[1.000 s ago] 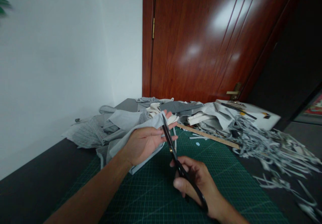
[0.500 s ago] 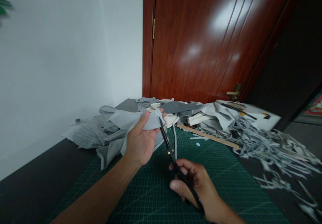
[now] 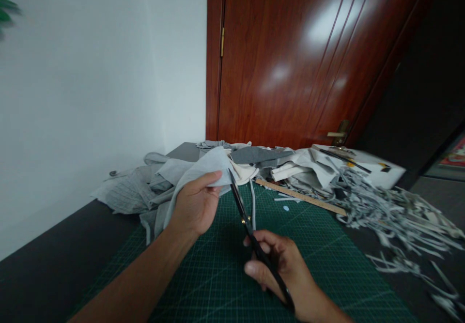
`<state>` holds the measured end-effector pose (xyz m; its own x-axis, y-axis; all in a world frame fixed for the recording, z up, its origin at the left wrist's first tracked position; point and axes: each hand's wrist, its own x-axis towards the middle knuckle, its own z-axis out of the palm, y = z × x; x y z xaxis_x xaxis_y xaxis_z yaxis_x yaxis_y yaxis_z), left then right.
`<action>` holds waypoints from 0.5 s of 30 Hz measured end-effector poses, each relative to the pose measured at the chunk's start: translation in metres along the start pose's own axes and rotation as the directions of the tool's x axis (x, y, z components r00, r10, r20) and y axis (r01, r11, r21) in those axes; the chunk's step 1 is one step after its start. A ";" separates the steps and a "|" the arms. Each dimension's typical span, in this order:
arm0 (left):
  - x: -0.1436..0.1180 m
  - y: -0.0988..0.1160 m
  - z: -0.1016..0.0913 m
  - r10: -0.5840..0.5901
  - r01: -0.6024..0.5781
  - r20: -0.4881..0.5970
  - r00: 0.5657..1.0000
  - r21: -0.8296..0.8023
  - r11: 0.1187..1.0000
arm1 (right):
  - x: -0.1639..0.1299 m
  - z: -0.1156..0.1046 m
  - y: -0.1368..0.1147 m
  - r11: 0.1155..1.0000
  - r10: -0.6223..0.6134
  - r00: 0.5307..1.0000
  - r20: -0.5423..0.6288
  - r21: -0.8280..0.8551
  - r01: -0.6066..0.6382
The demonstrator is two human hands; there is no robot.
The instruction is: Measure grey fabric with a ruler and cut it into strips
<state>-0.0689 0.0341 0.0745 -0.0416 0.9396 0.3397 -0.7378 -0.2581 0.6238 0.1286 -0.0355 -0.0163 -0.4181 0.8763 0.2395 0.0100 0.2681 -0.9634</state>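
Between thumb and fingers, my left hand (image 3: pixel 198 204) pinches a light grey piece of fabric (image 3: pixel 209 163) above the cutting mat. My right hand (image 3: pixel 279 260) is wrapped round the handles of black scissors (image 3: pixel 249 226), whose blades point up and away. The blade tips meet the fabric's right edge, just beyond my left fingers; whether they pass through it I cannot tell. A narrow grey strip (image 3: pixel 253 202) hangs or lies right behind the blades. Under both hands spreads the green gridded cutting mat (image 3: pixel 218 274).
Grey cloth (image 3: pixel 127 190) is heaped at the left by the wall. More fabric (image 3: pixel 308 165) lies along the back before a wooden door (image 3: pixel 272 71). A wooden ruler (image 3: pixel 301 197) rests at the mat's far right edge, beside a large tangle of cut strips (image 3: pixel 385 216).
My left hand has shifted slightly left and its grip on the fabric has changed. The fabric now stands higher, with its upper edge raised. The scissors have hardly moved.
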 end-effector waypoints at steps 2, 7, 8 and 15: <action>-0.002 0.001 0.003 0.026 -0.026 -0.015 1.000 0.015 1.000 | 0.000 0.000 0.000 1.000 -0.004 1.000 -0.001 -0.002 0.004; -0.010 0.004 0.016 0.080 -0.081 0.024 0.997 0.049 0.995 | -0.002 0.000 0.000 0.999 -0.023 1.000 0.017 0.042 0.023; -0.011 0.004 0.017 0.075 -0.077 0.038 0.996 0.046 0.996 | -0.002 0.000 0.001 0.998 -0.028 0.999 0.028 0.055 0.026; -0.010 0.002 0.012 -0.006 0.003 0.080 0.997 0.038 0.999 | -0.004 -0.001 0.004 0.990 -0.083 0.996 0.019 0.115 0.080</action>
<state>-0.0614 0.0213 0.0805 0.0171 0.9200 0.3915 -0.7119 -0.2638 0.6509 0.1312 -0.0374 -0.0207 -0.4345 0.8434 0.3161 -0.1278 0.2897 -0.9485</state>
